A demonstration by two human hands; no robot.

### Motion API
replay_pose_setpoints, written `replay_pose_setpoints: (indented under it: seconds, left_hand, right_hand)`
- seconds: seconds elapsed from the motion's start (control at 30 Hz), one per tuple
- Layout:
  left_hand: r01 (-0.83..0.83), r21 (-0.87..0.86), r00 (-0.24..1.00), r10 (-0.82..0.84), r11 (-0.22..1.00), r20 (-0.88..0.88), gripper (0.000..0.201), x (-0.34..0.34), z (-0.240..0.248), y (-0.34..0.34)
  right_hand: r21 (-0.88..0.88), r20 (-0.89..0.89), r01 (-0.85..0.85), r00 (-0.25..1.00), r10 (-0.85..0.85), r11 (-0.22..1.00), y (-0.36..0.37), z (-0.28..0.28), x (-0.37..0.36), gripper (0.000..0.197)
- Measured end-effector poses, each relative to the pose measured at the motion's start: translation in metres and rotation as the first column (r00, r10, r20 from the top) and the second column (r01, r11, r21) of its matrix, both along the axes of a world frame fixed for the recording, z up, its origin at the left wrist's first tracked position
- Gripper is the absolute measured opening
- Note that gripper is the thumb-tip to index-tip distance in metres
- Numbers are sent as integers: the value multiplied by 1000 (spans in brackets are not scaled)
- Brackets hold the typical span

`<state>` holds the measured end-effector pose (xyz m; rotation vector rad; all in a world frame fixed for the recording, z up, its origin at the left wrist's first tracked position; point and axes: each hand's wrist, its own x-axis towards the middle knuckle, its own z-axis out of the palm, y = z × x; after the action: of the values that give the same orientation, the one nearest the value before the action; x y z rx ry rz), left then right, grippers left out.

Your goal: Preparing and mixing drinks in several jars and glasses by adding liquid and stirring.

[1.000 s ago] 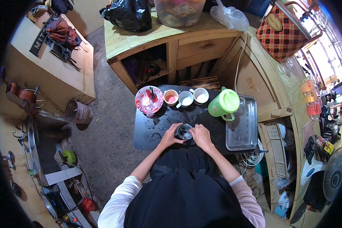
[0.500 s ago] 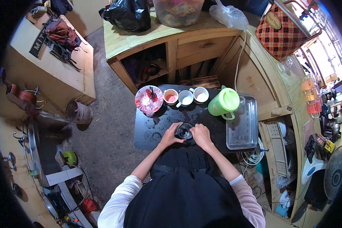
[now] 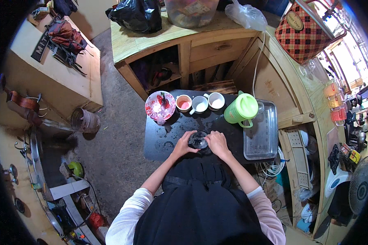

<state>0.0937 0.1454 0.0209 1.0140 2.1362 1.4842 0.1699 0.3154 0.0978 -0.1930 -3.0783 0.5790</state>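
head view shows the left hand [image 3: 183, 143] and right hand [image 3: 218, 143] closed around a small clear glass [image 3: 198, 140] near the black table's [image 3: 159, 141] near edge; squeeze evenly, keeping it upright.

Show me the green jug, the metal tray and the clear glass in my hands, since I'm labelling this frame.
green jug [image 3: 242, 108]: head view, on its lid.
metal tray [image 3: 261, 139]: head view, on its bare floor.
clear glass [image 3: 198, 139]: head view, on its rim between both hands.
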Motion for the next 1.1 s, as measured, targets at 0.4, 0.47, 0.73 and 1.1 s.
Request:
replay_pose_setpoints:
  seconds: [0.4, 0.47, 0.73, 1.1]
  left_hand:
    - [-3, -15, 999, 3, 1000, 37, 82, 1, 8, 1]
    - [-6, -22, 999, 7, 1000, 51, 82, 0, 7, 1]
    - [7, 9, 1000, -7, 1000, 2, 82, 0, 5, 2]
    - [10, 10, 1000, -10, 1000, -11, 84, -1, 2, 0]
  right_hand:
    - [28, 18, -23, 1000, 22, 999, 2, -4, -2, 19]
    - [0, -9, -20, 1000, 20, 1000, 2, -2, -3, 19]
    - [50, 21, -10, 1000, 9, 999, 0, -2, -3, 19]
    - [-7, 30, -23, 999, 24, 1000, 0, 4, -4, 19]
